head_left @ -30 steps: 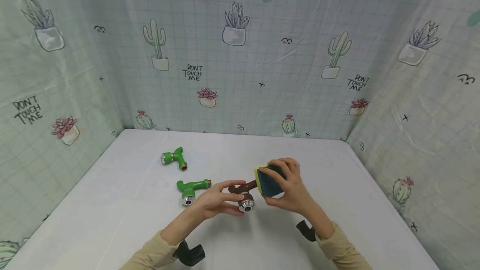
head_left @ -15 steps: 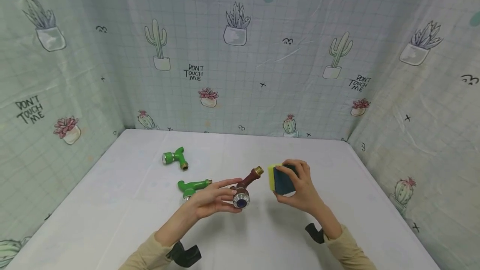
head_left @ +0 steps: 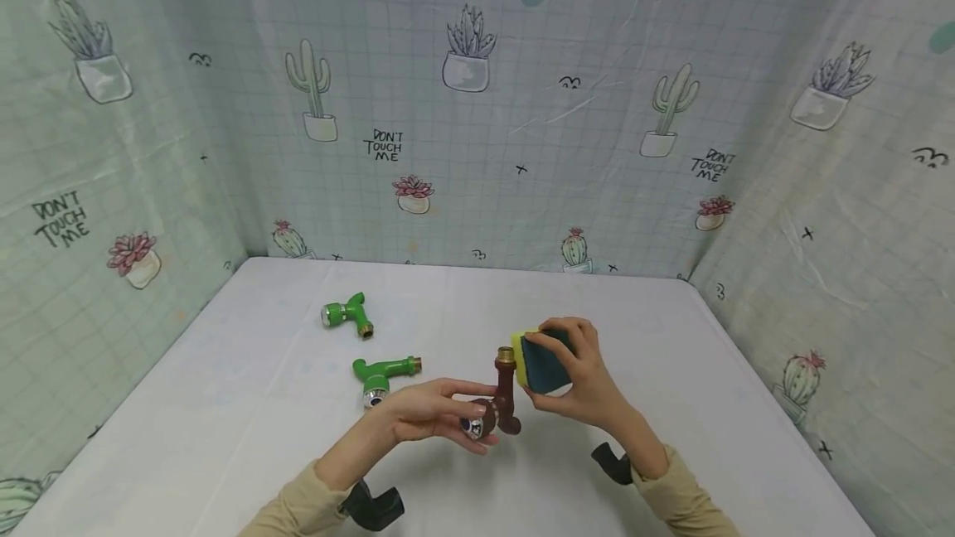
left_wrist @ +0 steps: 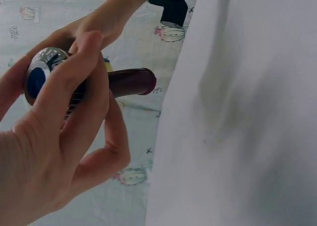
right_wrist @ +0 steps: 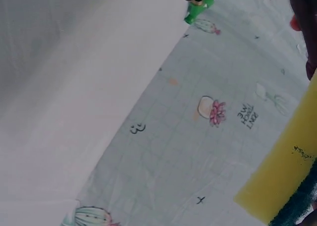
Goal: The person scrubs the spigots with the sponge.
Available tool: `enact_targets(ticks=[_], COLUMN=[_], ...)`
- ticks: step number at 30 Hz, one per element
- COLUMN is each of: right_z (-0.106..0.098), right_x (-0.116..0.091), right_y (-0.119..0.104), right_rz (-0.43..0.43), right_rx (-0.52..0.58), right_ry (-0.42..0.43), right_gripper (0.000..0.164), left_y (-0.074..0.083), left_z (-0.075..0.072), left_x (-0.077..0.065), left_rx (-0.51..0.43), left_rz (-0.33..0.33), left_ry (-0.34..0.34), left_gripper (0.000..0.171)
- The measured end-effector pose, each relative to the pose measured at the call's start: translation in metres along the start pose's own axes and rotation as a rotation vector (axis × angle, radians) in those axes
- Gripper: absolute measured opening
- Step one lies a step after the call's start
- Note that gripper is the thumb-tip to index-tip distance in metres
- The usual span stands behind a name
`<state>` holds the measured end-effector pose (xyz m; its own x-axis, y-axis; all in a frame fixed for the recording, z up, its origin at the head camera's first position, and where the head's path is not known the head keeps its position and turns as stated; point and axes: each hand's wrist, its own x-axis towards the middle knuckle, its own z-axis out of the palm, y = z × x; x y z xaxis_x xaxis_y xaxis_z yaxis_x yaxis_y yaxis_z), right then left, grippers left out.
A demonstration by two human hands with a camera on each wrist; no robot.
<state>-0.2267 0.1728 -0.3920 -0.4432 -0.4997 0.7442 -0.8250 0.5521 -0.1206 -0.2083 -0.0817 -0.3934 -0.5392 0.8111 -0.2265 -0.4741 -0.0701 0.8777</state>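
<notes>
My left hand point(head_left: 440, 414) grips a brown faucet point(head_left: 505, 388) by its round chrome-capped handle, above the table. The faucet's brass threaded end points up and its spout hangs low. In the left wrist view, fingers curl round the chrome cap point(left_wrist: 44, 70) and the brown spout point(left_wrist: 131, 82) juts out past them. With fingers and thumb, my right hand point(head_left: 585, 375) pinches a yellow sponge point(head_left: 546, 361) with a dark green scouring side. Its yellow face is right at the faucet's upright pipe. In the right wrist view the sponge point(right_wrist: 282, 161) fills the lower right corner.
Two green faucets lie on the white table point(head_left: 298, 437) to the left: one farther back point(head_left: 347, 314), the other point(head_left: 384, 373) close beside my left hand. Black curved pieces point(head_left: 373, 506) sit at both wrists. A cactus-print cloth point(head_left: 477, 147) walls the back and sides.
The left hand has turned the brown faucet from slanting to upright, threaded end up. The sponge moved right, away from the faucet, then came back left against its pipe.
</notes>
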Motion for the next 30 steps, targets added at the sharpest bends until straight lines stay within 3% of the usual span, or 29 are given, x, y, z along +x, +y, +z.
enact_targets(ticks=[4, 10, 15, 20, 25, 30], right_z=[-0.001, -0.005, -0.006, -0.008, -0.011, -0.012], right_x=[0.007, 0.016, 0.009, 0.002, 0.014, 0.021], right_y=[-0.003, -0.002, 0.011, 0.02, 0.008, 0.002], right_rz=[-0.054, -0.038, -0.023, -0.017, -0.145, -0.214], right_rx=[0.005, 0.045, 0.017, -0.051, -0.086, -0.141], right_ry=[0.006, -0.084, -0.122, -0.101, -0.047, -0.085], right_gripper=[0.059, 0.057, 0.063, 0.061, 0.056, 0.054], left_y=[-0.001, -0.003, -0.005, -0.005, -0.005, -0.002], left_z=[0.001, 0.002, 0.001, -0.001, -0.001, 0.0], left_x=[0.001, 0.002, -0.001, -0.006, -0.006, -0.004], left_rx=[0.047, 0.146, 0.126, 0.122, 0.196, 0.303], left_rz=[0.024, 0.092, 0.076, 0.076, 0.066, 0.079], left_ry=[0.033, 0.178, 0.229, 0.285, 0.346, 0.371], left_gripper=[0.052, 0.04, 0.038, 0.039, 0.033, 0.03])
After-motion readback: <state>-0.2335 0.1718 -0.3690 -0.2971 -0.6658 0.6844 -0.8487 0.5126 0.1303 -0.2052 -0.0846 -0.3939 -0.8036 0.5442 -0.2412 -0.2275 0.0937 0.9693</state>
